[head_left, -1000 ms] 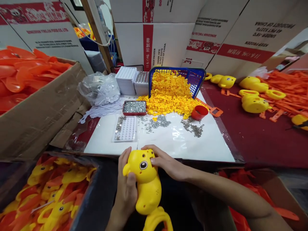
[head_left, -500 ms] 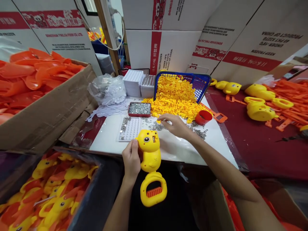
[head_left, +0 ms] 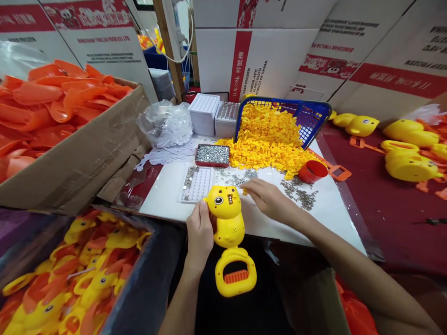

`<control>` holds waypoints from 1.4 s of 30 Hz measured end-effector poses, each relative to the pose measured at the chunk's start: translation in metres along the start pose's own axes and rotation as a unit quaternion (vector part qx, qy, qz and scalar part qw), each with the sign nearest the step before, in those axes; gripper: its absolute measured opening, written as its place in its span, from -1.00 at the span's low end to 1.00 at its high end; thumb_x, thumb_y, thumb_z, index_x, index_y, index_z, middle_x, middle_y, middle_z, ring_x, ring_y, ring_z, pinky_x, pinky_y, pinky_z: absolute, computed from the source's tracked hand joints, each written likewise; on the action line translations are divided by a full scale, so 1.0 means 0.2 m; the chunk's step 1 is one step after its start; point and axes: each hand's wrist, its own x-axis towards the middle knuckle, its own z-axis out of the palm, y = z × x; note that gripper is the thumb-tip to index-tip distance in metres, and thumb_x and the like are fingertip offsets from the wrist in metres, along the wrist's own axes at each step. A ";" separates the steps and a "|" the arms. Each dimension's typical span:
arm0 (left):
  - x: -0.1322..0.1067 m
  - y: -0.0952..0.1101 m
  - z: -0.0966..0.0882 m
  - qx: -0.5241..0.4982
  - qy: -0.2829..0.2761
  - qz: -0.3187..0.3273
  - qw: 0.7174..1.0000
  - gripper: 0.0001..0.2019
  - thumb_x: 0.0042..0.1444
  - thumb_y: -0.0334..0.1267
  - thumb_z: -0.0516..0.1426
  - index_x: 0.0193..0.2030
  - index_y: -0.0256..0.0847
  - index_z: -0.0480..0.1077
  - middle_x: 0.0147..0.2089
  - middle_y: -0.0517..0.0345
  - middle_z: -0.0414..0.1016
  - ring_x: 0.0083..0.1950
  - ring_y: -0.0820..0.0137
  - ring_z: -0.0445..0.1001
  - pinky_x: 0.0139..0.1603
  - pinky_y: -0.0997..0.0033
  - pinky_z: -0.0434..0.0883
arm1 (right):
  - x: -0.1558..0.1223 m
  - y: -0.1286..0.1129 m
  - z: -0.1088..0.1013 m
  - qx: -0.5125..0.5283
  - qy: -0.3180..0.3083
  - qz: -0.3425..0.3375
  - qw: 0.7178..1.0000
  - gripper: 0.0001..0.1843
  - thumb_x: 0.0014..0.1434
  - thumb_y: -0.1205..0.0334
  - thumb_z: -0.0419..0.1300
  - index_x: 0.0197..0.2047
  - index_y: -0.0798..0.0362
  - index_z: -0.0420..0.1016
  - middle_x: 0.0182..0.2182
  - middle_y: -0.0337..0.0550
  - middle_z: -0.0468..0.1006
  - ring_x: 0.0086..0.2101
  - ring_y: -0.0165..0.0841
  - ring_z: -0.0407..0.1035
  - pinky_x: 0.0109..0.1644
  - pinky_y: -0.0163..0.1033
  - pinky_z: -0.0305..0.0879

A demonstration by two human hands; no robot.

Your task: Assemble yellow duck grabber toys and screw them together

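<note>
My left hand (head_left: 199,230) grips a yellow animal-shaped toy (head_left: 227,223) by its back, upright at the near edge of the white sheet (head_left: 324,218). The toy has an eye, a small slot in its head and a ring handle with an orange trigger (head_left: 236,278) hanging below. My right hand (head_left: 267,198) is just right of the toy's head, fingers pinched on a small yellow piece (head_left: 245,190). Behind it lie loose metal bits (head_left: 300,194) and a pile of small yellow pieces (head_left: 268,146) spilling from a blue basket (head_left: 314,118).
A red tin of metal bits (head_left: 213,155) and a white grid tray (head_left: 197,184) sit left of centre. An orange cup (head_left: 312,171) stands right. A box of orange parts (head_left: 52,102) is left, a bin of finished toys (head_left: 70,274) lower left, more yellow toys (head_left: 407,163) at right.
My right hand left the toy's head, reached to the yellow pile, and has come back beside the toy pinching a small piece. My left hand raised the toy up to the sheet's edge.
</note>
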 end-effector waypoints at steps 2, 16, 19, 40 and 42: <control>0.00 0.01 0.00 0.027 -0.006 0.005 1.000 -0.54 0.32 0.14 -0.01 -0.48 -0.14 0.23 -0.57 0.28 0.25 -0.51 0.43 0.21 -0.52 0.45 0.18 | -0.14 -0.04 0.01 -0.019 0.021 -0.013 1.000 -0.75 0.39 0.39 -0.02 -0.01 0.06 0.44 -0.16 0.01 0.53 -0.17 -0.26 0.46 -0.12 -0.19 0.47; -0.02 0.05 0.01 0.028 -0.056 -0.045 0.997 -0.55 0.24 0.12 0.06 -0.54 -0.12 0.15 -0.66 0.36 0.13 -0.63 0.51 0.10 -0.67 0.51 0.07 | -0.32 -0.08 0.01 -0.040 0.160 0.016 0.986 -0.88 0.37 0.31 0.15 -0.17 0.05 0.53 -0.27 -0.04 0.60 -0.25 -0.27 0.51 -0.19 -0.16 0.52; -0.03 0.06 0.02 0.046 -0.057 -0.032 0.997 -0.54 0.25 0.12 0.06 -0.55 -0.12 0.16 -0.67 0.35 0.14 -0.64 0.50 0.12 -0.66 0.50 0.09 | -0.27 -0.13 0.00 0.065 0.212 -0.003 0.975 -0.87 0.29 0.34 0.27 -0.08 0.03 0.52 -0.18 -0.06 0.64 -0.16 -0.32 0.57 -0.09 -0.21 0.55; -0.07 0.12 -0.02 0.289 -0.082 0.438 0.847 -0.64 0.35 -0.28 0.12 0.26 -0.14 0.36 0.33 -0.18 0.38 0.35 0.07 0.39 0.25 0.03 0.46 | -0.24 -0.25 0.11 0.044 0.164 -0.098 0.981 -0.61 0.37 0.35 0.09 0.24 0.05 0.43 0.10 0.04 0.61 0.23 -0.15 0.36 0.24 0.09 0.42; -0.08 0.12 -0.01 0.302 -0.136 0.469 0.819 -0.60 0.35 -0.32 0.11 0.31 -0.11 0.33 0.31 -0.13 0.43 0.40 0.07 0.34 0.34 -0.05 0.39 | -0.18 -0.17 0.06 0.115 0.184 -0.034 0.976 -0.69 0.40 0.33 0.05 0.12 0.02 0.50 -0.03 -0.02 0.66 0.03 -0.24 0.50 0.06 -0.08 0.52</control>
